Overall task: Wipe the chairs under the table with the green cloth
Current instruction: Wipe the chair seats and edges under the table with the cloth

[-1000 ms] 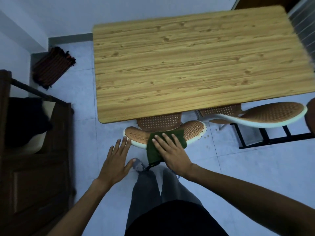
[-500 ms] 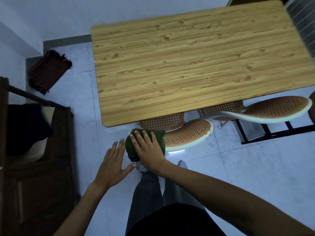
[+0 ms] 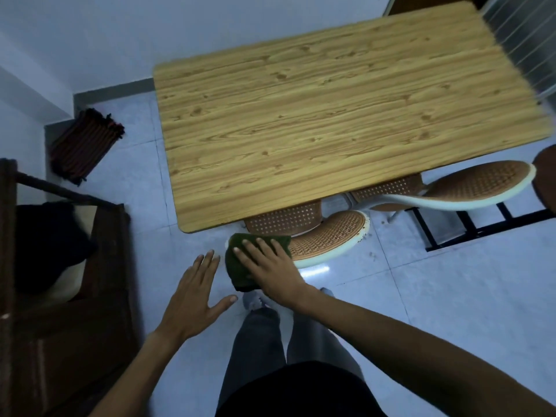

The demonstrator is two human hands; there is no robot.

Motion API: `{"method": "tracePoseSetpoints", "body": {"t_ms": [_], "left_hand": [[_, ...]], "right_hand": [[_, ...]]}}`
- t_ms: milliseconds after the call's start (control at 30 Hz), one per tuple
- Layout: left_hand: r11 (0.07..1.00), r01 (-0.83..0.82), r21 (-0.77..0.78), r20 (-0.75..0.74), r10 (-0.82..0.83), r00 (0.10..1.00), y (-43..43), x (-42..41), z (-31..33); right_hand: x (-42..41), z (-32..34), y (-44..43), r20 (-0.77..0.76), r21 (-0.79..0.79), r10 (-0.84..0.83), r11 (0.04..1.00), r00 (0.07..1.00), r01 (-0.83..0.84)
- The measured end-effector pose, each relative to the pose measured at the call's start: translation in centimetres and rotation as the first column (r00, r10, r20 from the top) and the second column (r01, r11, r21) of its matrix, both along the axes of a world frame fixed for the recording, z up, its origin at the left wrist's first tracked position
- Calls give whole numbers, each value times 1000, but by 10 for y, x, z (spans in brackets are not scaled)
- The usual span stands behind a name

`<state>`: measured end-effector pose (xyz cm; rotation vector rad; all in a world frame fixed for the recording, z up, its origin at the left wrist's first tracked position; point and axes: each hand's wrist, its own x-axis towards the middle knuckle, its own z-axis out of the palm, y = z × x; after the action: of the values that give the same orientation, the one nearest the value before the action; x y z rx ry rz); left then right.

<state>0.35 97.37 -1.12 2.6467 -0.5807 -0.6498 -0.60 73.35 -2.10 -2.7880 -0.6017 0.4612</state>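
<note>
A brown perforated chair (image 3: 331, 233) with a white rim is tucked under the near edge of the wooden table (image 3: 316, 121). The green cloth (image 3: 237, 266) lies over the left end of its backrest. My right hand (image 3: 267, 266) presses flat on the cloth, fingers spread. My left hand (image 3: 195, 296) hovers open just left of the cloth, above the floor, holding nothing. A second chair (image 3: 469, 185) of the same kind stands to the right, partly under the table.
A dark wooden piece of furniture (image 3: 75, 311) fills the left side, with a black item on it. A striped folded mat (image 3: 85, 142) lies on the tiled floor by the wall. A black metal frame (image 3: 469, 227) sits at the right. My legs (image 3: 270, 341) are below.
My right hand slid the green cloth from the middle of the chair's backrest to its left end. My left hand stayed beside it, and the view shifted a little.
</note>
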Motion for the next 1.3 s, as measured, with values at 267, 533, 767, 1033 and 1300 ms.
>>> {"method": "tracePoseSetpoints", "body": {"t_ms": [267,533,767,1033,1300], "left_hand": [[988,155,3,42,-155,987,-66,-6,-5],[975,218,49,105,-222,969,-110,-11,-9],[981,153,118,83,-163,983,-126,-14,-10],[986,-102,130,76,93,993,-151,-15,-11],[972,-123,202,113,102,988,-158,-16,-17]], "right_hand": [[-64,12,-122,117,-234,-199,947,973,221],[-60,7,-49,16,-49,-672,739,741,672],[-28,-8,-116,-53,50,-719,692,693,721],[4,-23,-199,-344,291,-738,504,580,813],[50,-18,-248,-874,182,-443,84,201,980]]}}
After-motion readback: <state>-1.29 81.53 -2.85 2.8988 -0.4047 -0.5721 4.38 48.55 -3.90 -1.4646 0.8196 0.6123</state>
